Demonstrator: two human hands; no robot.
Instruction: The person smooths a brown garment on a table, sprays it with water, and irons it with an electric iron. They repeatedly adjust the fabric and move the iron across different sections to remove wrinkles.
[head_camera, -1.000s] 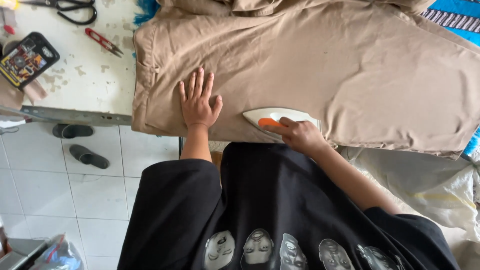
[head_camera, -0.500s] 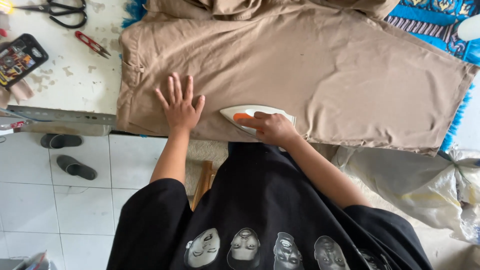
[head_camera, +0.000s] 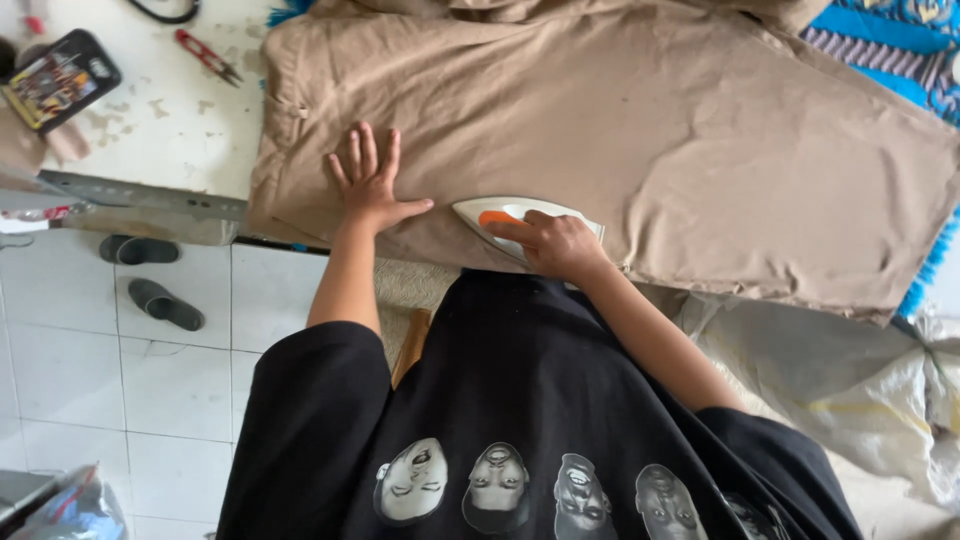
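Tan fabric (head_camera: 620, 110) lies spread over the white worktable (head_camera: 160, 130), covering most of its right part and hanging a little past the near edge. The left hand (head_camera: 368, 185) rests flat on the cloth near its left hem, fingers splayed wide and holding nothing. The right hand (head_camera: 550, 240) is wrapped around the orange handle of a white iron (head_camera: 500, 215), whose pointed nose faces left and whose sole sits on the fabric close to the near edge, just beside the left hand's thumb.

On the bare tabletop to the far left lies a flat rectangular packet (head_camera: 58, 78) with a black border and a busy multicoloured face, tilted at an angle. A small red-handled thread snip (head_camera: 208, 55) lies between it and the cloth. Blue patterned cloth (head_camera: 895, 55) shows beyond the fabric's right corner. A pair of dark slippers (head_camera: 150, 280) sits on the white floor tiles below the table edge, and a pale sack (head_camera: 850, 390) lies at the right.
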